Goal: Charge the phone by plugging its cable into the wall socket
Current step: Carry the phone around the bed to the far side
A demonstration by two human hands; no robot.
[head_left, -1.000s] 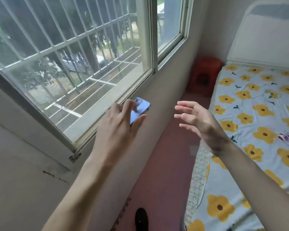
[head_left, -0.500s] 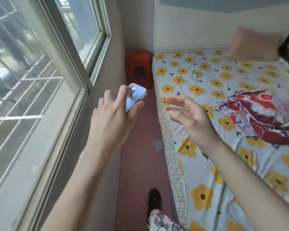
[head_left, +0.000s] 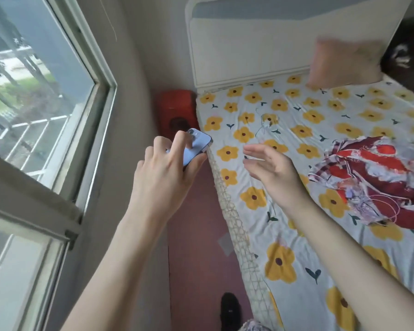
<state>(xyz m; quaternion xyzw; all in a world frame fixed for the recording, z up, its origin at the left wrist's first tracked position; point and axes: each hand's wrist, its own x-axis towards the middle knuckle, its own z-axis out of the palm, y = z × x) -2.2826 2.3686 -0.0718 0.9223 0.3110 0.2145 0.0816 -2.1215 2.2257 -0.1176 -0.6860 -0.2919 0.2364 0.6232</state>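
The phone (head_left: 197, 145), a light blue handset, is held in the air above the strip of red floor (head_left: 196, 225) between the window wall and the bed (head_left: 296, 187). Its back faces up, with the camera block at the far end. The left hand (head_left: 164, 177) grips it: the index finger lies curled across the back near the camera and the thumb presses the near right edge. The remaining fingers (head_left: 161, 145) curl over the left side.

The right hand (head_left: 270, 167) hangs just beside the phone, over the bed's left edge, apart from it. Its fingers are straight and slightly spread, and it holds nothing.

A thin white cable (head_left: 264, 125) lies on the flowered sheet beyond the right hand; whether it belongs to the phone cannot be told. A red and white garment (head_left: 373, 177) lies crumpled on the bed to the right. A pink pillow (head_left: 342, 63) rests against the white headboard (head_left: 261, 44). A red stool (head_left: 177, 108) stands in the far corner, beyond the phone. The window (head_left: 41, 96) fills the left side.
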